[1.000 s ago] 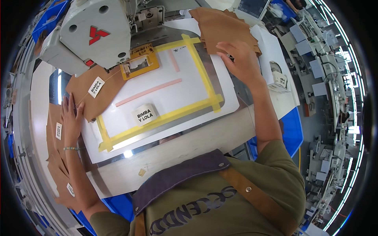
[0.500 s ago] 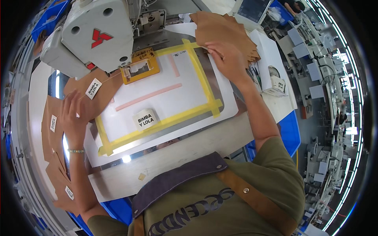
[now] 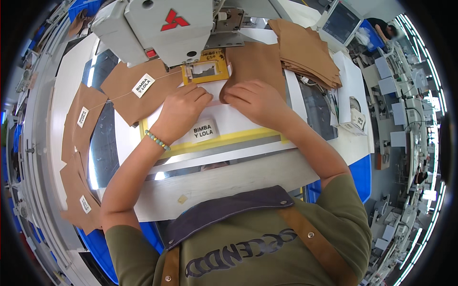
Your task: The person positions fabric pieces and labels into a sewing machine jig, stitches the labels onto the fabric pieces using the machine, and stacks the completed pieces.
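Head view only here, so everything's placed off the yellow frame (image 3: 223,70) under the sewing machine head (image 3: 160,35). Loose brown panel (image 3: 255,59) is the piece to watch: it's just right of the frame, long axis running roughly away from the person, left edge right up by the frame. Can't tell if that edge touches or tucks under.

Right hand (image 3: 250,100) is clearly the nearer one. It sits on the near side of the frame, off to the right, fingers bunched together on the panel's near left corner, so most of the panel stretches away beyond it. Thumb's hidden, so no telling if it's really pinching.

Left hand (image 3: 187,107) is on the near side of the frame too, fingers curled in, a small gap short of the right. The panel lies to its right and farther off. Can't see whether it's gripping anything.

White label (image 3: 204,130) sits nearer the person than the frame, a labelled brown panel (image 3: 121,93) lies left of it, and the brown stack (image 3: 307,52) is well off to the right.
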Demonstrator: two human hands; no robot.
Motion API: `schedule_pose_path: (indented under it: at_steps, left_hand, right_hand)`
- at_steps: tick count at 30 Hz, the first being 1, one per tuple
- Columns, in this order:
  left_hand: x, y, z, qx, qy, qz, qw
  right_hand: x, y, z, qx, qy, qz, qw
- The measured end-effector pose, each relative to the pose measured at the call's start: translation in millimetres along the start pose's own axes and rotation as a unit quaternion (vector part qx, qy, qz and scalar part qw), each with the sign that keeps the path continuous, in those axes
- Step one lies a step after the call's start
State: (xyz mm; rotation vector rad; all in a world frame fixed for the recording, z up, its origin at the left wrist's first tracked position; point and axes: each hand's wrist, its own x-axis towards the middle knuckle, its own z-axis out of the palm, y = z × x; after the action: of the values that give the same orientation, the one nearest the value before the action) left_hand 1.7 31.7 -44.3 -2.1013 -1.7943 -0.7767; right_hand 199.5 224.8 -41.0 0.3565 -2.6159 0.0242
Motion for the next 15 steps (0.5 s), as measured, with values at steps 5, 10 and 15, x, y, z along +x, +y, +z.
schedule_pose_path:
  at_steps: [5,10,15]
  left_hand:
    - [-30,-21,-6,0.030,0.013,-0.039,0.999]
    - [-70,-67,-16,0.171,0.013,-0.207,0.963]
    - [-108,-122,-43,0.148,-0.135,-0.283,0.938]
  right_hand:
    - [-31,6,-12,-0.042,-0.037,0.079,0.995]
    - [-33,15,-13,-0.068,-0.075,0.155,0.983]
    - [-16,10,10,-0.002,-0.040,0.040,0.998]
